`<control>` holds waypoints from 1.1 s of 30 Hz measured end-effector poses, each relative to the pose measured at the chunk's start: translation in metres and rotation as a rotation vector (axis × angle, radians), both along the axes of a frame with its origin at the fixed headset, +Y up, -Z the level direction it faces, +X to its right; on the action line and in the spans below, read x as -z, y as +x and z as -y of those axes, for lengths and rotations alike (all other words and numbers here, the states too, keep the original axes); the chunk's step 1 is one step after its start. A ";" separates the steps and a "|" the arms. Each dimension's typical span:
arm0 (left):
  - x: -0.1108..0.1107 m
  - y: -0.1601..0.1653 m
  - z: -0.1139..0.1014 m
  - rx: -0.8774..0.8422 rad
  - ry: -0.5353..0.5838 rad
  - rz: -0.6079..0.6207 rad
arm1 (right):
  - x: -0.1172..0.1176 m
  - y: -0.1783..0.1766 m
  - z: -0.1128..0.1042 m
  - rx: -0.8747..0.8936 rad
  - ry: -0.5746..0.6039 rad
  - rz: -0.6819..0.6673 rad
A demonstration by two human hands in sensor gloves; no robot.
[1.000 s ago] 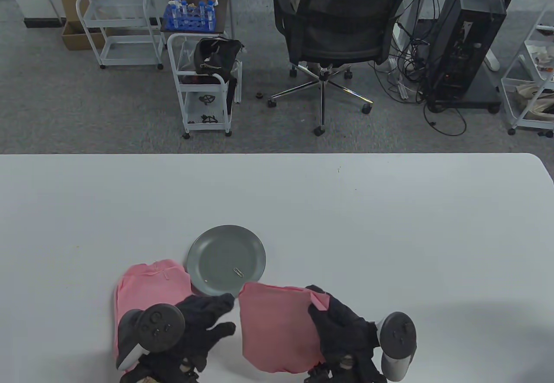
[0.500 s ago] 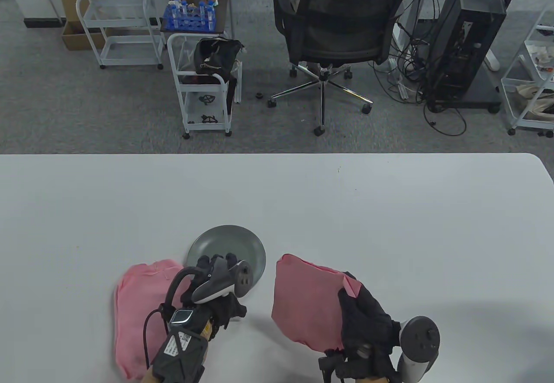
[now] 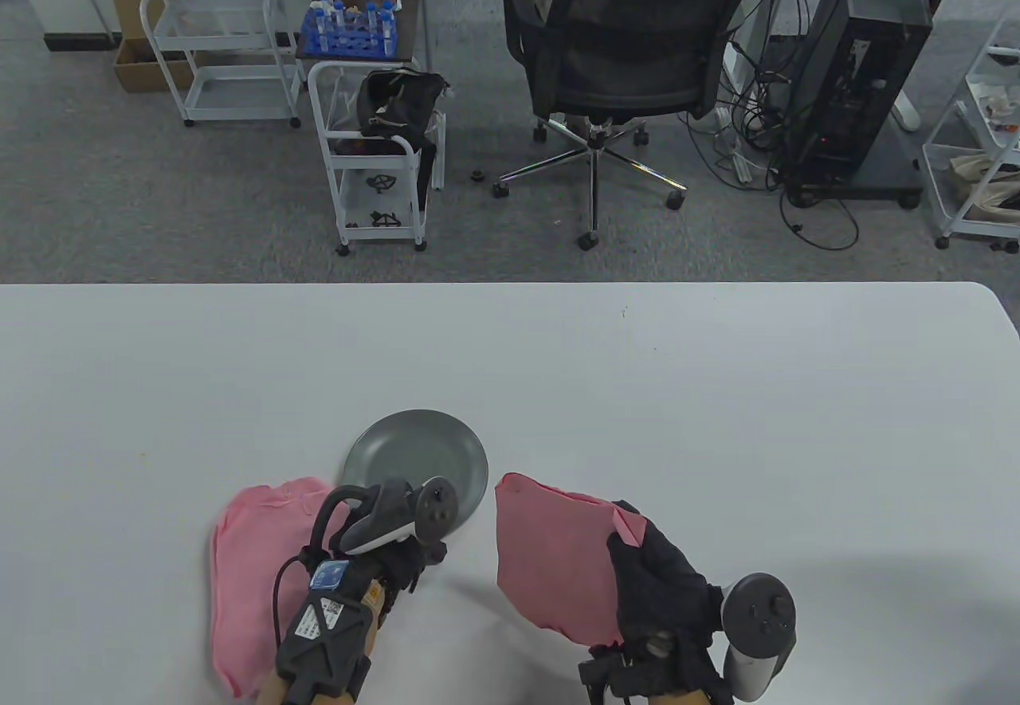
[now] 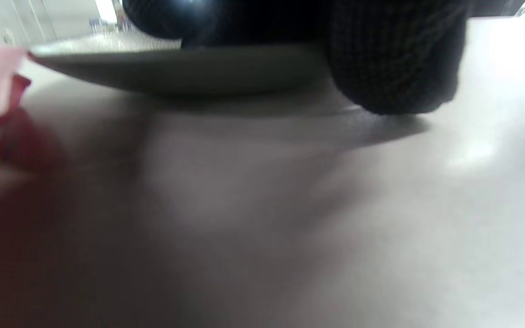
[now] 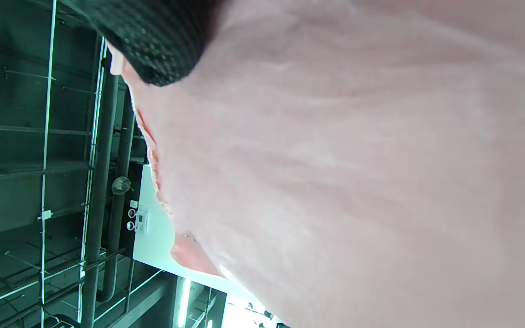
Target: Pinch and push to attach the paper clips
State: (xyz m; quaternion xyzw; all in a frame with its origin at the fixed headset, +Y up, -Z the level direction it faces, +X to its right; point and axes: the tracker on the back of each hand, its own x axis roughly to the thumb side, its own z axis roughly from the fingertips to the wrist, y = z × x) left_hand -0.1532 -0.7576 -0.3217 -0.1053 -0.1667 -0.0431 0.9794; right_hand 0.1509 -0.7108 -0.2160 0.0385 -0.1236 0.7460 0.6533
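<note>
The right hand (image 3: 657, 585) grips one pink cloth (image 3: 554, 562) by its right edge, lifted off the table (image 3: 717, 418). The left hand (image 3: 394, 550) reaches over the near rim of the single grey plate (image 3: 418, 450) — its tracker hides the fingers, so I cannot tell its grip (nor see any paper clip). A second pink cloth (image 3: 255, 546) lies flat left of the plate — two cloths in all.

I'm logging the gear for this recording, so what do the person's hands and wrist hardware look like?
Both hands wear black knit gloves. The left hand carries a grey-and-white tracker with a round black face, plus a black wrist module bearing a blue sticker, white labels and a looping black cable. The right hand has a grey tracker with small buttons.
</note>
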 end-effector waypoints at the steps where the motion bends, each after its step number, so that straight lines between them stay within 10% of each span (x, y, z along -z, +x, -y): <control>1: -0.002 -0.001 -0.001 -0.010 0.017 0.003 | 0.000 0.000 0.000 -0.003 -0.002 -0.001; 25: -0.004 -0.017 -0.009 -0.160 -0.060 -0.075 | 0.008 0.003 0.012 0.013 -0.099 -0.007; 29: -0.004 -0.041 -0.046 -0.656 0.018 -0.149 | 0.008 -0.002 0.009 -0.028 -0.084 -0.040; 33: -0.014 -0.048 -0.084 -1.358 -0.132 -0.020 | 0.007 -0.014 0.005 -0.085 -0.067 -0.074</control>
